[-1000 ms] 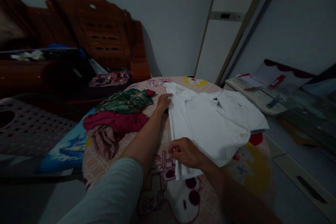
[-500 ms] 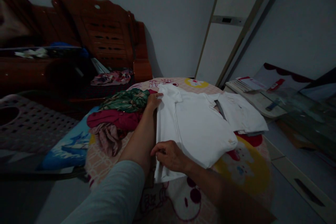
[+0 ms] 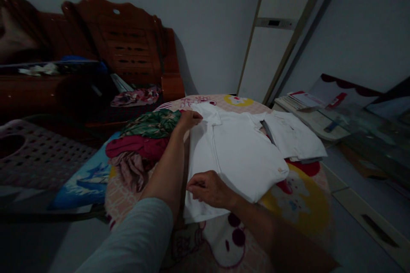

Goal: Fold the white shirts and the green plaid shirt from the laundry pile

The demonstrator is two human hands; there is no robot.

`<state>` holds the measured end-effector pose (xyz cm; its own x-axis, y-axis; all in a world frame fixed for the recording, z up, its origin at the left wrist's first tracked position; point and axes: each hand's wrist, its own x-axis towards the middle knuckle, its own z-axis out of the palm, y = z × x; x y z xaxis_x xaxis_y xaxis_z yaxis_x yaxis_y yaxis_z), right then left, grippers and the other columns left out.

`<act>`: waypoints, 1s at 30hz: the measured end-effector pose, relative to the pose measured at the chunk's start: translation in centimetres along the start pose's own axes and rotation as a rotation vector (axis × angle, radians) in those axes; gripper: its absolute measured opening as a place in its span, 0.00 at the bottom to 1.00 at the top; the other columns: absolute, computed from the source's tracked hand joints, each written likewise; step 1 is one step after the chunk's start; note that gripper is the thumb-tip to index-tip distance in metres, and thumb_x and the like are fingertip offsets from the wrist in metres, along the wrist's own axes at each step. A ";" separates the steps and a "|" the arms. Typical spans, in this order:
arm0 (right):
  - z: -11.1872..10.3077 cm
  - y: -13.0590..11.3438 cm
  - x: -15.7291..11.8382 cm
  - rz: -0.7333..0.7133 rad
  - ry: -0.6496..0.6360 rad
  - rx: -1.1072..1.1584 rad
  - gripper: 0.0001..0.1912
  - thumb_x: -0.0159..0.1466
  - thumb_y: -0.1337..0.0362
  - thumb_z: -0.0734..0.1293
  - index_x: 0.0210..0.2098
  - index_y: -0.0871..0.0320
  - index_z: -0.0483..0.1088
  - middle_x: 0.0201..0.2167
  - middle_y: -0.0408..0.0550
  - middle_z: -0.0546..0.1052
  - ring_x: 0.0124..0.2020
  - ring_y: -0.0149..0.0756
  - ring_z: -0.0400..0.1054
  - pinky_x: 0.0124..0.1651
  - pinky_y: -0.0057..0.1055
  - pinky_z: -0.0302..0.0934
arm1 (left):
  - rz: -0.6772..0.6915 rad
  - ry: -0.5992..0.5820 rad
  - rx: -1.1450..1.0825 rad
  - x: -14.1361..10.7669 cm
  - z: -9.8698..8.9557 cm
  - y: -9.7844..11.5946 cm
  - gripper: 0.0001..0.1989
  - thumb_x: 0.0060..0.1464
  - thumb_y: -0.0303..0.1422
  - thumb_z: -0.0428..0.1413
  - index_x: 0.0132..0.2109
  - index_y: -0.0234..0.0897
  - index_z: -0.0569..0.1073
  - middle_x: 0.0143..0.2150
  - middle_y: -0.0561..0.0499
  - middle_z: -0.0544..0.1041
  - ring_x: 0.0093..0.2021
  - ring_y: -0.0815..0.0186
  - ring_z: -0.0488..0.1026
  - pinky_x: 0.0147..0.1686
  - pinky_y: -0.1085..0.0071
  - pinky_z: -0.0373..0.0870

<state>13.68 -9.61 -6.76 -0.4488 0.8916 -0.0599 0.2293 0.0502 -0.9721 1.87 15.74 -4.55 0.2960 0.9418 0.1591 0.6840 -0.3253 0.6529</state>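
Note:
A white short-sleeved shirt lies spread on the table, one side folded inward with its sleeve over the body. At the far end of the shirt's left edge, my left hand is closed, fingers pinching the fabric. My right hand is curled shut at the near left part of the same edge, its fingertips partly hidden. Between the two hands the cloth looks slightly raised and shaded. Right of this shirt sits a folded white garment.
The round table has a patterned cloth. To the left are a green garment, a magenta garment and a dusty-pink garment. A blue cushion, woven chair and wooden sofa stand beyond; a glass-topped table is right.
My left hand has risen a little and shifted slightly right, the shirt's edge lifting with it. My right hand has closed further and moved slightly. The camera view shifted a little.

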 end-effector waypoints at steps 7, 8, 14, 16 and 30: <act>-0.5 1.1 -0.1 0.016 -0.026 0.006 0.06 0.61 0.65 0.67 0.33 0.61 0.75 0.23 0.41 0.73 0.23 0.26 0.66 0.27 0.22 0.61 | 0.075 -0.151 0.116 -0.1 2.9 1.7 0.11 0.45 0.27 0.61 0.39 0.38 0.82 0.37 0.48 0.83 0.41 0.61 0.78 0.42 0.74 0.69; -0.6 1.2 -0.1 0.023 -0.019 0.027 0.06 0.61 0.64 0.67 0.33 0.61 0.75 0.23 0.41 0.74 0.22 0.25 0.66 0.26 0.22 0.61 | 0.076 -0.174 0.149 -0.1 2.8 1.9 0.12 0.46 0.28 0.60 0.40 0.38 0.82 0.38 0.48 0.83 0.42 0.60 0.78 0.43 0.75 0.69; -3.5 0.5 0.0 -0.006 0.167 -0.104 0.07 0.62 0.66 0.64 0.31 0.61 0.74 0.21 0.41 0.72 0.21 0.26 0.65 0.27 0.23 0.60 | 0.115 -0.176 0.270 -1.5 3.4 4.4 0.21 0.54 0.30 0.58 0.55 0.33 0.75 0.53 0.40 0.78 0.55 0.55 0.74 0.55 0.70 0.66; -5.9 0.0 -0.7 -0.045 0.302 -0.304 0.07 0.62 0.68 0.64 0.32 0.61 0.74 0.23 0.43 0.74 0.25 0.28 0.67 0.31 0.24 0.61 | 0.153 -0.144 0.289 -3.1 5.2 5.2 0.26 0.57 0.31 0.56 0.62 0.31 0.69 0.62 0.36 0.71 0.62 0.53 0.69 0.60 0.65 0.62; -15.0 6.5 -15.1 -0.106 0.679 -1.160 0.21 0.63 0.65 0.59 0.54 0.60 0.71 0.50 0.60 0.76 0.54 0.49 0.67 0.60 0.51 0.58 | 0.196 -0.062 0.468 -6.8 9.3 5.4 0.28 0.65 0.41 0.46 0.67 0.32 0.59 0.71 0.35 0.56 0.71 0.50 0.53 0.66 0.51 0.51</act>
<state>34.94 -16.02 -8.80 -0.0738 0.8877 0.4544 0.9645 0.1794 -0.1938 9.75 6.76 -8.98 0.4781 0.8570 0.1920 0.8326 -0.5119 0.2114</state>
